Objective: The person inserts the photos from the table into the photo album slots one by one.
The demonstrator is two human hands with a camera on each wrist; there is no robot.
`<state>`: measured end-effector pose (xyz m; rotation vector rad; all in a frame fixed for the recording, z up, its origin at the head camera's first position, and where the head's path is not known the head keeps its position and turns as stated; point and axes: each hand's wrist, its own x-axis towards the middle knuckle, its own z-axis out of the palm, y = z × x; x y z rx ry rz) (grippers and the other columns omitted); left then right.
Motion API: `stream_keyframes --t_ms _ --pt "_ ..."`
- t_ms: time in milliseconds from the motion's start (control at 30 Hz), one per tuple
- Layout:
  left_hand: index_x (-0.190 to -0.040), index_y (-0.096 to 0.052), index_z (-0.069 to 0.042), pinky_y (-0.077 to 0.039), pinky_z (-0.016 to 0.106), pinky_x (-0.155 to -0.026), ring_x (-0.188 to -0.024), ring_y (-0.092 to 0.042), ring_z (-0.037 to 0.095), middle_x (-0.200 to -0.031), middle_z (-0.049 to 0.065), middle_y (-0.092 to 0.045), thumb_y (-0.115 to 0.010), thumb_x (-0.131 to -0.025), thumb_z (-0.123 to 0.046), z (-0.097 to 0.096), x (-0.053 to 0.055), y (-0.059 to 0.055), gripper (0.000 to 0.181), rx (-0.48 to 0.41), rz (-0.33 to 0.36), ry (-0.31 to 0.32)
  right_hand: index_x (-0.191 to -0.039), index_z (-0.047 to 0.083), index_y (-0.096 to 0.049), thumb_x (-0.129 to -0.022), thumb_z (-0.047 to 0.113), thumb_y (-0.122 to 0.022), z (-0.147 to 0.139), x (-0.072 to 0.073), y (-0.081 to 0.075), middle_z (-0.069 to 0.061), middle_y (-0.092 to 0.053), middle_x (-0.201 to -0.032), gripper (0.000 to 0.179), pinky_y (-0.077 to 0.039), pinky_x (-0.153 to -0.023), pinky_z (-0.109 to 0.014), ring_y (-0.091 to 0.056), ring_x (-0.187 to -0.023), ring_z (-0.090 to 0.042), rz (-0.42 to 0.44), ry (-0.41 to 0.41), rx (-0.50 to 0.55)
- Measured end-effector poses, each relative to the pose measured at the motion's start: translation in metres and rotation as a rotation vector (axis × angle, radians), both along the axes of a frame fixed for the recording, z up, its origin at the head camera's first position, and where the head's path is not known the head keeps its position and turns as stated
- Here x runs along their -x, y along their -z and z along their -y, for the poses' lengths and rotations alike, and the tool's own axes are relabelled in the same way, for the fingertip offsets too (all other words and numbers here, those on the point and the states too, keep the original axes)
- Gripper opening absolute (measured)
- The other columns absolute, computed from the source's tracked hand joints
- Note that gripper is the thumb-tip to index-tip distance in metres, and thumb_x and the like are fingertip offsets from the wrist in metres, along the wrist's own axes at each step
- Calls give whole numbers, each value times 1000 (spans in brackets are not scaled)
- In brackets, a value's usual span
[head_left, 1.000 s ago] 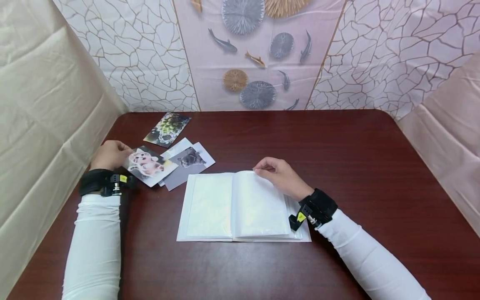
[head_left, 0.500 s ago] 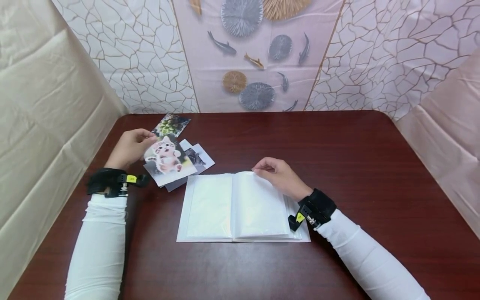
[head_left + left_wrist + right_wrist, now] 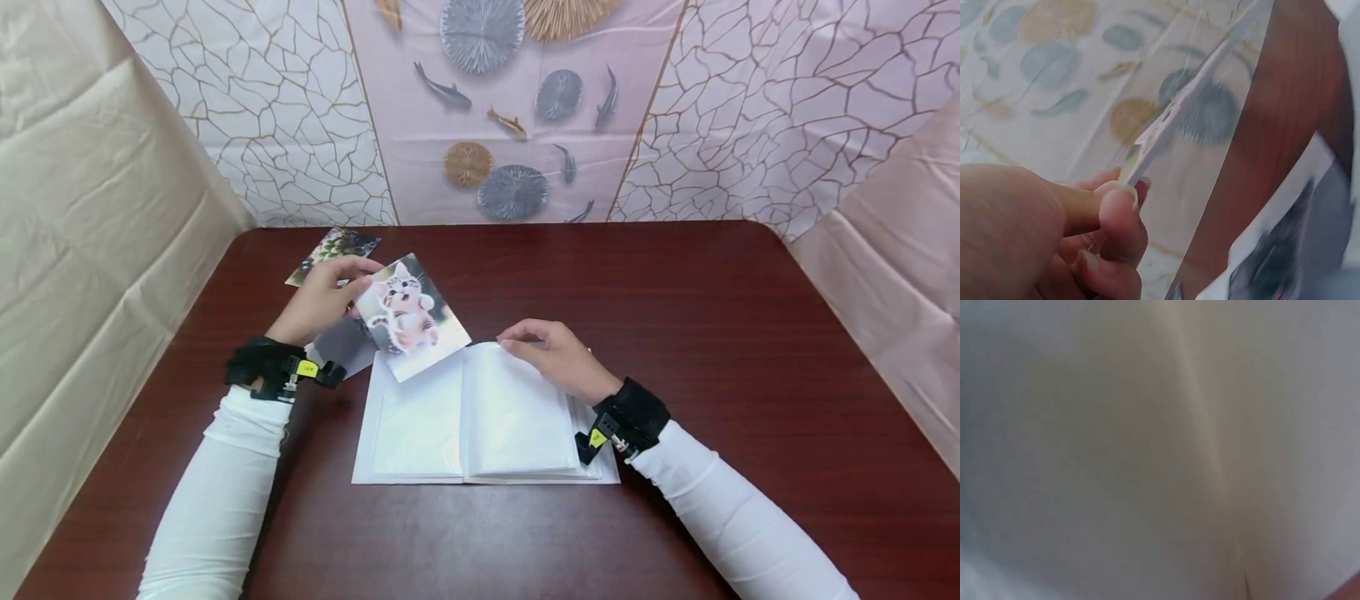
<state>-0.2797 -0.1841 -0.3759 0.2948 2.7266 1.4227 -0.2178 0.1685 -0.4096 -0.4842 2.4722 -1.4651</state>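
My left hand (image 3: 321,298) pinches a kitten photo (image 3: 408,321) by its upper left corner, holding it tilted over the top of the album's left page. In the left wrist view the photo (image 3: 1175,112) appears nearly edge-on between thumb and fingers. An open white photo album (image 3: 416,433) with clear pockets lies in the middle of the table. My right hand (image 3: 558,358) pinches the top edge of its right-hand page (image 3: 517,417). That page (image 3: 1116,456) fills the right wrist view as a pale blur, with the fingers out of sight.
A grey photo (image 3: 343,346) lies partly hidden under my left hand and the kitten photo. Farther back is a photo of green succulents (image 3: 341,243). The dark red-brown table (image 3: 712,292) ends at a patterned cloth (image 3: 517,150) behind.
My left hand has lifted the kitten photo off the other photos and carried it right, to the album's upper left. The right hand has stayed at the page edge.
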Motion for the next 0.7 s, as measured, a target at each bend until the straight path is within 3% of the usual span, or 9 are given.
stream_keyframes --t_ms 167,467,700 --pt "-135 -61 -12 -51 31 -62 -75 -56 26 -106 13 -60 -56 -104 -14 -20 -2 4 31 -65 -16 54 -124 10 -69 -101 30 -64 1 -2 -2 -9 -68 -127 31 -49 -103 -46 -58 -120 -25 6 -15 -13" --pt "-135 -61 -17 -54 32 -63 -73 -60 28 -109 12 -61 -56 -105 -16 -45 -10 7 31 -86 -24 123 -127 8 -68 -100 28 -65 5 -1 -4 -13 -64 -133 34 -46 -109 -53 -55 -124 -29 33 -4 -25" --pt "-131 -65 -16 -54 40 -62 -73 -60 32 -115 8 -68 -58 -103 -16 -63 -15 12 28 -100 -46 193 -120 5 -68 -101 21 -65 5 -3 -3 -13 -68 -120 26 -50 -101 -43 -58 -112 -27 0 15 15"
